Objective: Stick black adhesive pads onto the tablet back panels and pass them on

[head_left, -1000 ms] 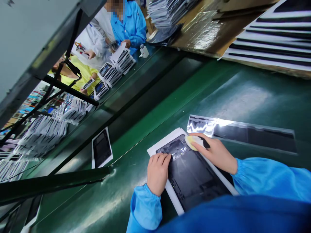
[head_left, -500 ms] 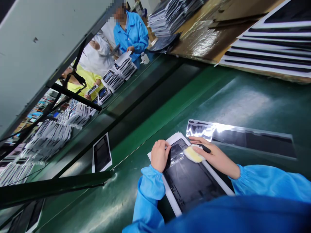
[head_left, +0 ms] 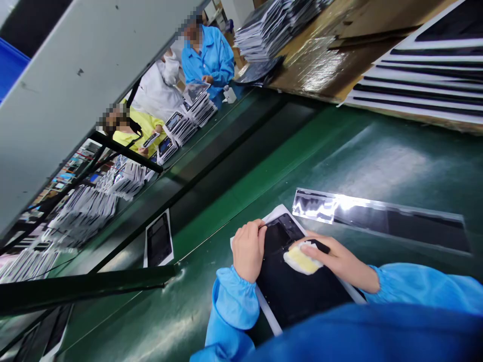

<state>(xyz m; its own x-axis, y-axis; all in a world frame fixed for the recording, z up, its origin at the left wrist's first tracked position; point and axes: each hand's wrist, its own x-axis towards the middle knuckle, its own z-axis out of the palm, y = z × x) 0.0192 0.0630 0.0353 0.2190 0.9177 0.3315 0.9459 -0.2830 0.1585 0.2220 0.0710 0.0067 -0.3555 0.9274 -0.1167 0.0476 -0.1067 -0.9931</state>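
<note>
A flat black panel (head_left: 290, 289) on white backing sheets lies on the green bench before me. My left hand (head_left: 249, 249) is at its upper left edge, fingers curled together and thumb pressed against the panel's margin. Gripped in my right hand (head_left: 339, 259) is a yellow-and-white wiping pad (head_left: 302, 259), which rests on the panel's upper middle. A short dark piece (head_left: 320, 246) also shows between the right thumb and fingers; its kind is unclear. My sleeve and blue clothing cover the panel's lower end.
Beyond the panel lies a long clear-and-black film strip (head_left: 396, 221). Black-and-white sheets (head_left: 426, 90) are stacked at upper right. Another panel (head_left: 158, 241) lies left, near a dark green bar (head_left: 94, 281). Several people work across the bench beside paper stacks (head_left: 181, 128).
My right hand has drawn the pad slightly down the panel, toward me. My left hand stays at the edge. The view has shifted a little, and reflections on the panel have faded.
</note>
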